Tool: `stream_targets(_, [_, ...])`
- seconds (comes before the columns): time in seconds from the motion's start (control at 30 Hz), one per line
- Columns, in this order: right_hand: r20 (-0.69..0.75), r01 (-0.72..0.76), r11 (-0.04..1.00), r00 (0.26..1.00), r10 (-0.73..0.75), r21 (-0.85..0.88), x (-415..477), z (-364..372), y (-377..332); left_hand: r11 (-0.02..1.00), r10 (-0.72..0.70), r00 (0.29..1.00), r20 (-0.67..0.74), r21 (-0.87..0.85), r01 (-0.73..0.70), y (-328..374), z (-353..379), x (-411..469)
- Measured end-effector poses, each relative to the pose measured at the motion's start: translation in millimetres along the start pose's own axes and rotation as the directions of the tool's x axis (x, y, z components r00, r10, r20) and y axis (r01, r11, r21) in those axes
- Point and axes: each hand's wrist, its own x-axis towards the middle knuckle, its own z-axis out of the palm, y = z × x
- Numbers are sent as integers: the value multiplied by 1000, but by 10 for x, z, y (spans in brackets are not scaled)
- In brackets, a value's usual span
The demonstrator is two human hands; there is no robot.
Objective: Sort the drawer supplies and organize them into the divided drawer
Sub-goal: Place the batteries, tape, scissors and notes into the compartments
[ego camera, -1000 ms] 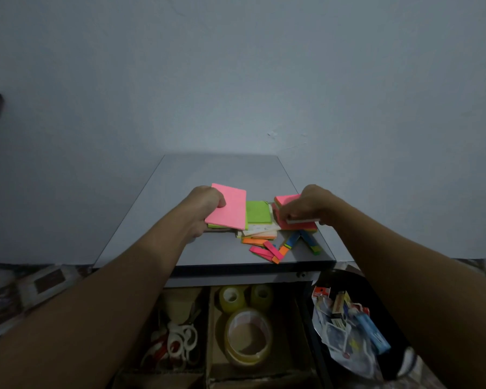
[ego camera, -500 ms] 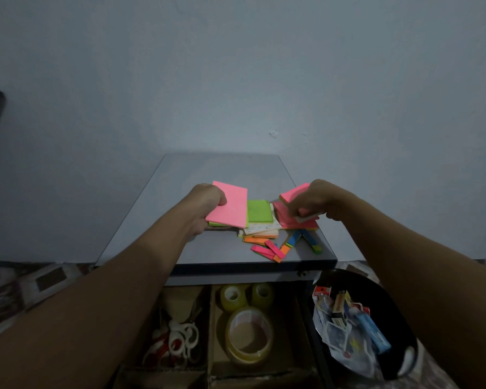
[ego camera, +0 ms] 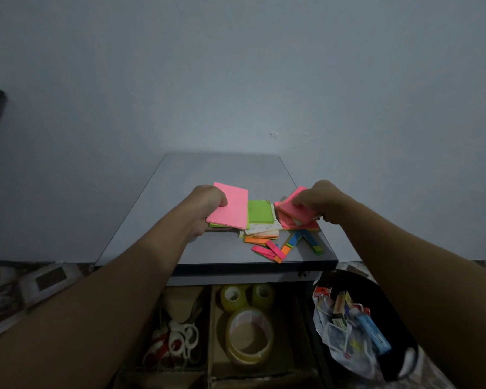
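Left hand: the left hand grips a large pink pad by its near-left corner, thumb on top and the other fingers curled under. The pad is tipped up off the bench, with a green sheet showing beneath it.
Right hand: the right hand pinches a small pink stack, knuckles up. The stack is tilted, its near edge lifted off the pink notes below.
Between the fingers: a green pad lies flat, touching the large pink pad's right edge. Just nearer the person sits a white and orange pile, and nearer again lie loose coloured flag strips.
Drawer: the divided drawer stands open below the bench edge, down and back toward the person from both sets of fingers. Its left compartment holds scissors and its middle one holds tape rolls.
Other: a black tub of packaged bits sits below the right forearm.
Relation that matters: the large pad's long axis runs away from the person, much as the compartments do. The left hand hangs above the scissors side and the right hand is out past the drawer's right edge, so the left looks nearer a slot.
Judgement: I would say both pads are being gathered for the drawer. I cannot tell which slot is free.
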Motion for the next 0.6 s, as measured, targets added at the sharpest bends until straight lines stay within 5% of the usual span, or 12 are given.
stream_targets(0.2, [-98, -1, 986, 995, 18, 167, 62, -5, -14, 1000, 0, 1000, 7, 1, 0, -9, 0, -8])
stream_targets(0.4, [-264, 117, 990, 960, -92, 80, 110, -21, -47, 1000, 8, 1000, 0, -2, -8, -7, -9, -10])
stream_targets(0.6, [-235, 154, 987, 962, -141, 40, 144, -1, -44, 1000, 6, 1000, -3, 0, -6, -20, -14, -9])
